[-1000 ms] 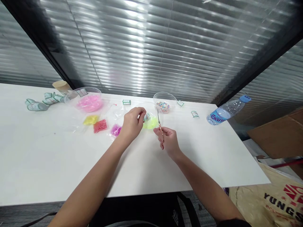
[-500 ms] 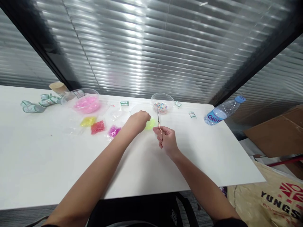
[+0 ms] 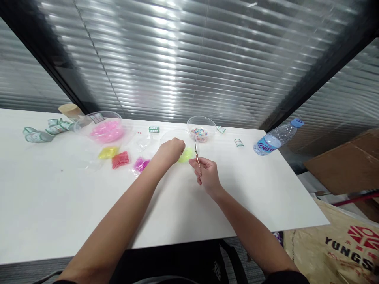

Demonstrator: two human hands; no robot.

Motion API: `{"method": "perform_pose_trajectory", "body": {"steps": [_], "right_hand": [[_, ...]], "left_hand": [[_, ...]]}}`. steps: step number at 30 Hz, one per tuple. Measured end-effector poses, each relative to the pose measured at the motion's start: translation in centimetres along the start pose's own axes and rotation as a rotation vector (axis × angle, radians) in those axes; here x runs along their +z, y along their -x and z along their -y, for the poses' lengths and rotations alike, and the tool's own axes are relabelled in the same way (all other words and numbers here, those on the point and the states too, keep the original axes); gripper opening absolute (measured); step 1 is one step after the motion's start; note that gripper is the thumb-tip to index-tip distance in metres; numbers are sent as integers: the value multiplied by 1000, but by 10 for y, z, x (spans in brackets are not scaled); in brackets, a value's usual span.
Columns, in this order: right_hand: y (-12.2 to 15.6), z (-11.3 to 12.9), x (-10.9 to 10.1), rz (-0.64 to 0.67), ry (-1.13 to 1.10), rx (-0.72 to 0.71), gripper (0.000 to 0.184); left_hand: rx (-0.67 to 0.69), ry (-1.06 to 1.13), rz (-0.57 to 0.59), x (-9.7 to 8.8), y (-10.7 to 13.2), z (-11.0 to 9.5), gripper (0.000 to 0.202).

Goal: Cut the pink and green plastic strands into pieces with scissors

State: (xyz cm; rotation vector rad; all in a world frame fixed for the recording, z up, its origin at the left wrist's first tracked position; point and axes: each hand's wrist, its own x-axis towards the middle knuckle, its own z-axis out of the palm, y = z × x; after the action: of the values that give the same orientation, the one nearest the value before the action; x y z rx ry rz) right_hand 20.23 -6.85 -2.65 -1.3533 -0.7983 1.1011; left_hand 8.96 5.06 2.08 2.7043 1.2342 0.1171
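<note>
My right hand (image 3: 206, 173) is closed round the handles of small scissors (image 3: 197, 159), whose blades point away from me. My left hand (image 3: 174, 150) is a closed fist over the left side of a clear bowl (image 3: 170, 134); whatever its fingers hold is hidden. Between the hands shows a yellow-green mass (image 3: 186, 154), partly covered by the left hand, and I cannot tell how it is packed. Just beyond the scissors stands a clear bowl of multicoloured beads (image 3: 200, 134). Left of my forearm lies a purple packet (image 3: 141, 164).
Further left are red (image 3: 120, 159) and yellow (image 3: 108, 152) packets and a clear bowl with a pink mass (image 3: 107, 131). Crumpled green-and-white wrappers (image 3: 38, 135) lie at the far left. A water bottle (image 3: 276, 139) leans at the right. Scraps of wrapper (image 3: 239, 142) dot the back.
The whole view has shifted slightly. Both hands stay in nearly the same place over the table, and the scissors are held as before.
</note>
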Motion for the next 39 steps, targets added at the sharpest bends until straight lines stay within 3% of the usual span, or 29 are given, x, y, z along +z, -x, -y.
{"method": "perform_pose_trajectory", "body": {"steps": [3,6,11,14,25,39], "right_hand": [[0,0,1,5,3,-8,41],[1,0,2,30,17,-34,40],[8,2,6,113,105,-53,37],[11,4,7,135,155,-85,36],[11,4,7,142,154,-96,33],[11,5,6,151,177,-105,34]], "left_hand": [[19,110,-73,-8,9,3,18],[49,348,-228,-11,23,6,18],[37,544,-456,-5,43,9,14],[59,630,-518,-1,46,8,13],[57,692,-521,9,44,12,14],[44,706,-492,8,45,11,16]]}}
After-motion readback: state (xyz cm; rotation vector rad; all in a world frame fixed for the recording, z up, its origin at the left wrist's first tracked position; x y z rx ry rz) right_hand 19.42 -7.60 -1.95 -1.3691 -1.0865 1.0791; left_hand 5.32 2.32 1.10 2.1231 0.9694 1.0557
